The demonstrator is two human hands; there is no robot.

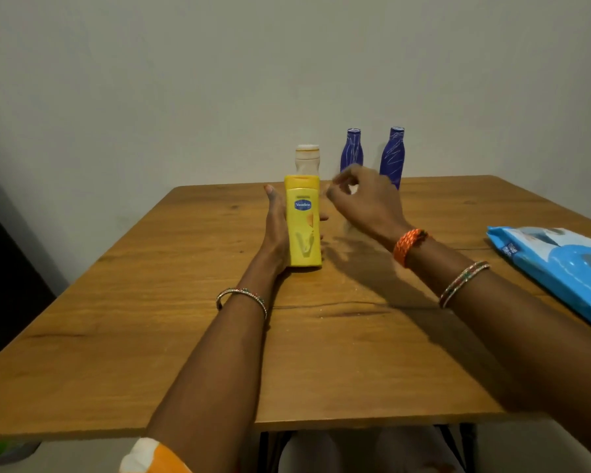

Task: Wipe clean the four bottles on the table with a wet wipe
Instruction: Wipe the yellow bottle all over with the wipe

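Wooden table [151, 336], seen from above the seated person's arms. Tall yellow plastic lotion bottle with a flip cap [303, 221] stands upright near mid-table, long axis vertical, label toward the camera. Left hand [276, 230] is pressed against its left side, thumb up along the edge, fingertips just showing round the far right side: it holds the bottle. Right hand [362, 199] hovers just to the right of the bottle and a little beyond it, not touching; fingers curled, blurred, with a pale scrap between them that may be a wipe, cannot tell for sure. Behind the yellow bottle, a white bottle with a pale cap [307, 158], mostly hidden. Further right at the far edge, two blue patterned bottles [351, 150] [393, 155], upright, apart. Blue soft pack of wet wipes [553, 268] lies flat at the right edge. Judgement: right hand is the nearer free one; the wiping stroke would come in leftward and run along the vertical body.
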